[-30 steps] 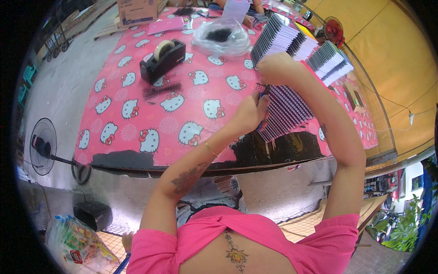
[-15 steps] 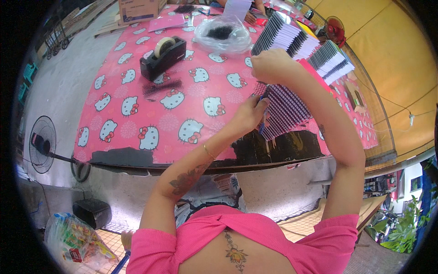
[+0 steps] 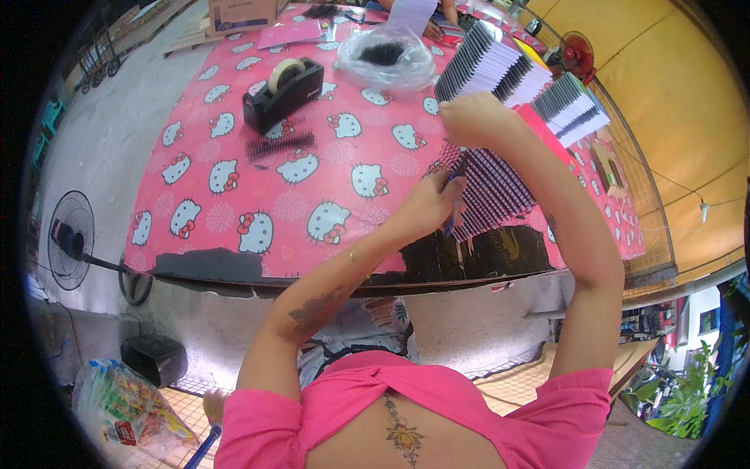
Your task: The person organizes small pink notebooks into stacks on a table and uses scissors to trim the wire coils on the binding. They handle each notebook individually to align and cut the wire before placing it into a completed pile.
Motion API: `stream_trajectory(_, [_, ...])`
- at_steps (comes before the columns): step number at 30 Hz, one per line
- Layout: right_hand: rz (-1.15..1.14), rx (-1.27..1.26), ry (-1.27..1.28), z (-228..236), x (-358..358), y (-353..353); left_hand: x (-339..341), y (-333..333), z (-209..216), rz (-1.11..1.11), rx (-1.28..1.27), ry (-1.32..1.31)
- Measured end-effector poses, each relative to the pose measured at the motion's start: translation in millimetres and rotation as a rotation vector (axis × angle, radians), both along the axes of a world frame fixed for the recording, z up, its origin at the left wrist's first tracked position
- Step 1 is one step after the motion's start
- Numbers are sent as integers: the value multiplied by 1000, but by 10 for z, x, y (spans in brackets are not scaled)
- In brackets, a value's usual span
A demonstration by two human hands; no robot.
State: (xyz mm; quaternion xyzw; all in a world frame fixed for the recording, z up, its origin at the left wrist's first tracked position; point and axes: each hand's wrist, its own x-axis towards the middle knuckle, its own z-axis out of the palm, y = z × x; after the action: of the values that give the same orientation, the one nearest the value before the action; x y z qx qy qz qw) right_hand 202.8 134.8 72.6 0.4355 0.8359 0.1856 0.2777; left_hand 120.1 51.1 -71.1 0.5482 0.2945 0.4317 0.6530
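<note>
My left hand (image 3: 431,205) is closed around a narrow blue-and-black hand tool (image 3: 451,225), held beside the near left edge of a stack of spiral-bound notebooks (image 3: 500,191). Rows of dark coil loops run across that stack. Loose dark coil wire (image 3: 447,155) shows just above my left hand. My right hand (image 3: 478,119) is bent into a fist over the far end of the stack; its fingers face away, so whatever they hold is hidden.
A black tape dispenser (image 3: 284,94) stands left of centre, with loose black coils (image 3: 281,145) below it. Farther back lies a clear plastic bag (image 3: 387,59) of black coils. Notebook stacks (image 3: 478,64) stand at the back right. Another person's hand (image 3: 432,30) shows at the far edge.
Both hands stay at the notebook stack; the right fist has dropped slightly toward me. The whole view has shifted a little.
</note>
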Motion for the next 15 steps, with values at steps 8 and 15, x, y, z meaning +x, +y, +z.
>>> stream_trajectory(8, [-7, -41, -19, -18, -101, -42, -24, 49, -42, 46, -6, -15])
stream_trajectory(15, [12, -52, 51, -123, 9, 41, -24, -8, -120, 16, -51, 19])
